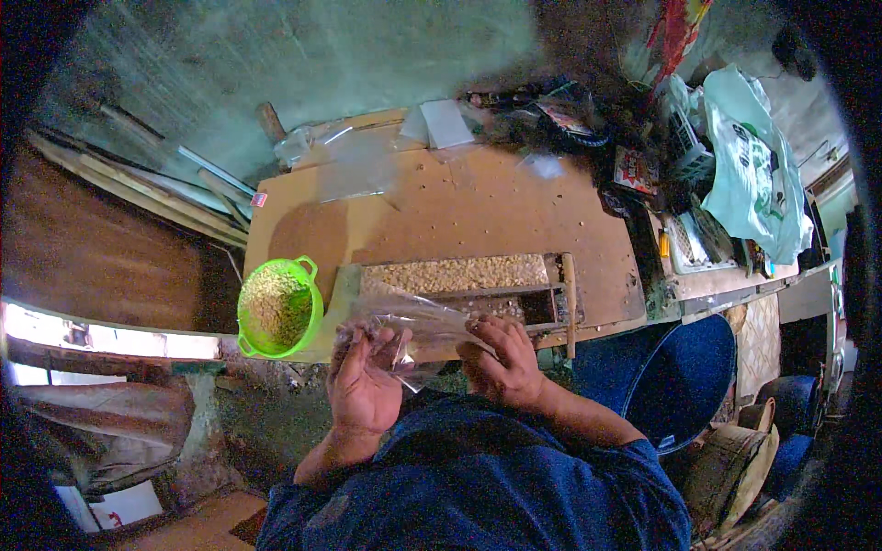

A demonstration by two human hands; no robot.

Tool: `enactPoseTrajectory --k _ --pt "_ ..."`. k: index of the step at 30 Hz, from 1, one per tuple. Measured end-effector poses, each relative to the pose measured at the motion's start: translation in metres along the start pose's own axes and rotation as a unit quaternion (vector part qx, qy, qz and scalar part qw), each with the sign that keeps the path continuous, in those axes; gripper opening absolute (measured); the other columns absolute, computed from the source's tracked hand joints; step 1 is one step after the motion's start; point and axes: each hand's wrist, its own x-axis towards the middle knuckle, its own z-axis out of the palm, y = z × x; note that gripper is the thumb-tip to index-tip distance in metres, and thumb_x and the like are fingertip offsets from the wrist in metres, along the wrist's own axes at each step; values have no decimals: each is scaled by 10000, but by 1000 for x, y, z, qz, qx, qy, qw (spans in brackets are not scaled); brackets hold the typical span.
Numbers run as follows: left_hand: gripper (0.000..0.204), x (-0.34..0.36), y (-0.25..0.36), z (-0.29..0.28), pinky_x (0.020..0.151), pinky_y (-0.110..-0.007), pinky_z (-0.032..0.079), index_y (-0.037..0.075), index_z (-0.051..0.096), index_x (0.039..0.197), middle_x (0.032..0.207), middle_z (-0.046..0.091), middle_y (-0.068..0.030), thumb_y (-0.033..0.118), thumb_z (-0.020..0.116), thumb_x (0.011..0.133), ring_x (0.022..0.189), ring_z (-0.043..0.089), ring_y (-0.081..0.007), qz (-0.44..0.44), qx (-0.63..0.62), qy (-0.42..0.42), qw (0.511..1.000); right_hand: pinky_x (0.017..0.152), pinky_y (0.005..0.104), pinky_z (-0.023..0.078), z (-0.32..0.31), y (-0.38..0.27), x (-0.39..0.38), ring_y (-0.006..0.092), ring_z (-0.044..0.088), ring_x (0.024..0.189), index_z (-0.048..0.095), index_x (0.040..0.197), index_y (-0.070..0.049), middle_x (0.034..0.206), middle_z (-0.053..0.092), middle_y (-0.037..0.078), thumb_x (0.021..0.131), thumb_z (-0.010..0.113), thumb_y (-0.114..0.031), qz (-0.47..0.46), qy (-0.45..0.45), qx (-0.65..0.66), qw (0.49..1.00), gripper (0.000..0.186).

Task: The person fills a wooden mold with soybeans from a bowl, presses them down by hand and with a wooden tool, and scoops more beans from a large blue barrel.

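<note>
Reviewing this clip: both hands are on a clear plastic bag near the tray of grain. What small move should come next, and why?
Probably spreading the clear bag's mouth open. The left hand and right hand both pinch it, it looks flat and empty, and it sits just below the wooden tray of grain, beside the green colander.

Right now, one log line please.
left hand: holds clear plastic bag | right hand: holds same bag | green colander of grain: left of hands | wooden tray: beyond

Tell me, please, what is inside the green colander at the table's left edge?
The green colander is filled nearly to its rim with small pale yellowish grains or kernels, like those in the wooden tray beside it. Its bottom is covered by them, so nothing beneath can be seen.
</note>
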Motion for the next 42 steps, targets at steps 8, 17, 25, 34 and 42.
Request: enactPoseTrajectory --k 8,17,25,34,42 --pt "143 11 -6 -27 764 -428 544 154 597 1052 989 666 -56 199 535 932 1034 619 -305 48 1 31 998 815 454 465 -9 5 -9 384 558 956 526 1049 -23 1105 564 198 733 705 -67 62 -3 72 995 366" --pt "197 2 -16 -3 869 -491 526 143 588 1118 1033 662 -80 177 489 951 1114 576 -337 -42 -43 -61 996 871 471 450 2 -25 22 395 507 1059 400 1272 -23 1213 481 218 612 851 -370 85 -71 99 989 872" --pt "229 4 -16 -7 897 -488 514 131 559 1161 1050 661 -103 161 471 952 1155 546 -346 -17 -62 -58 996 815 414 502 8 -9 6 369 577 980 566 1153 -25 1118 572 189 692 696 -69 114 -62 29 991 480" --pt "373 11 -6 -32 998 -492 394 112 446 1287 1255 536 -123 213 514 935 1257 446 -308 164 63 50 983 591 371 481 -28 2 28 286 585 646 634 980 -34 758 606 106 725 659 -23 109 -10 -26 994 257" --pt "624 2 6 -3 1120 -516 141 89 476 1298 1354 442 -121 274 715 752 1336 302 -356 363 699 -164 594 581 353 491 -14 0 32 221 593 641 635 966 -108 727 576 41 707 652 -151 4 -101 -77 992 263"
